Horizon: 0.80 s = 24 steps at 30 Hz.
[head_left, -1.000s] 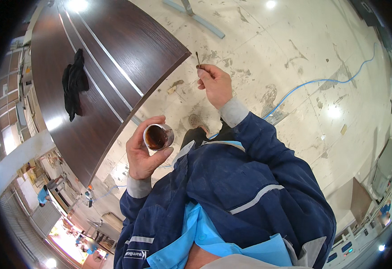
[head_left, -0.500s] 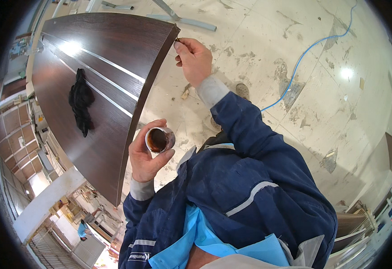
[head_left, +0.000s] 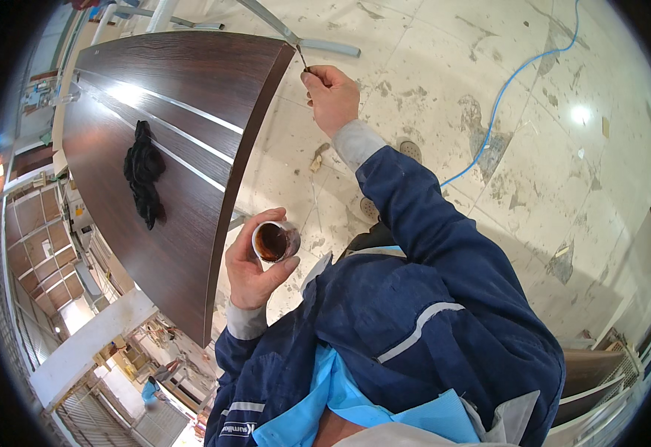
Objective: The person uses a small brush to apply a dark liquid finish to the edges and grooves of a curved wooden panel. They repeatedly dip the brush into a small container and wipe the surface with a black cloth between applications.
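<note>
A dark brown wood-grain panel [head_left: 184, 216], door-like, with three silver strips lies raised at the left. My right hand [head_left: 334, 100] is just off its far right corner, fingers closed on a thin dark brush [head_left: 303, 59]. The brush's tip is by that corner; whether it touches is too small to tell. My left hand [head_left: 249, 270] is wrapped round a small white cup [head_left: 293, 237] beside the panel's near edge. Dark brown liquid shows inside the cup, and brown smears mark its wall. On the panel rests a crumpled black cloth [head_left: 141, 175].
Metal legs [head_left: 325, 48] of a stand show beyond the panel's far corner. A blue hose [head_left: 498, 112] curves over the stained tile floor [head_left: 430, 67] at the right. Far off at lower left, another person [head_left: 149, 390] is among workshop clutter.
My right hand has drawn slightly away from the panel's corner, and more of the brush shows. My left hand still holds the cup. The whole view has shifted a little.
</note>
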{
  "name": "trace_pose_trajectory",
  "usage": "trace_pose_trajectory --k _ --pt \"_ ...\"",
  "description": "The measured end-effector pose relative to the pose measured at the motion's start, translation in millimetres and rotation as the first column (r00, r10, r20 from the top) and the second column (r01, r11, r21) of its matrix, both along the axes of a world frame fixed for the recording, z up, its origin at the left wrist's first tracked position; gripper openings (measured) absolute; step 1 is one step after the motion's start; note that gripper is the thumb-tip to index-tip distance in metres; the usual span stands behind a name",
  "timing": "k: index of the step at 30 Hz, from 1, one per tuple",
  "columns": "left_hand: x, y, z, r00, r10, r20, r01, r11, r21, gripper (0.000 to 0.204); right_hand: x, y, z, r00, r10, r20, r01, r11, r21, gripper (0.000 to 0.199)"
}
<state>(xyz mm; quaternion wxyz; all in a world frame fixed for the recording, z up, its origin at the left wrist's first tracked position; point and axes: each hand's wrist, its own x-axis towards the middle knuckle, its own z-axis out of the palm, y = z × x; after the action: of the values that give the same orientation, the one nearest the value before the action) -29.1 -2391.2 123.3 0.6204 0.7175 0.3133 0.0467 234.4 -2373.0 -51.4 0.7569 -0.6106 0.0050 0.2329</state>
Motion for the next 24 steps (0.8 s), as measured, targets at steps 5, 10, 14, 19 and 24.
trace_pose_trajectory --k 5,10,14,19,24 --pt "7.9 -5.1 -1.2 1.000 0.008 -0.023 -0.007 0.998 0.056 0.066 10.4 0.0 -4.2 0.977 0.066 0.205 -0.058 0.997 -0.044 0.022" --pt "21.5 -3.3 -13.5 0.999 0.016 -0.029 -0.014 0.998 0.056 0.065 12.3 -37.2 12.4 0.979 0.160 0.126 -0.155 0.987 -0.052 0.025" --pt "33.0 -1.4 -45.6 0.996 0.079 0.031 -0.081 0.995 0.060 0.064 17.3 -101.1 51.3 0.893 0.384 0.236 -0.336 0.916 -0.220 0.022" --pt "54.4 5.3 -86.1 0.993 0.079 0.088 -0.087 0.992 0.093 0.063 30.5 -161.2 125.8 0.528 0.702 0.477 -0.506 0.712 -0.487 0.015" --pt "72.2 3.6 -104.6 0.987 0.062 0.151 -0.084 0.985 0.149 0.062 25.1 -155.4 158.6 0.064 0.817 0.573 -0.412 0.544 -0.731 0.012"
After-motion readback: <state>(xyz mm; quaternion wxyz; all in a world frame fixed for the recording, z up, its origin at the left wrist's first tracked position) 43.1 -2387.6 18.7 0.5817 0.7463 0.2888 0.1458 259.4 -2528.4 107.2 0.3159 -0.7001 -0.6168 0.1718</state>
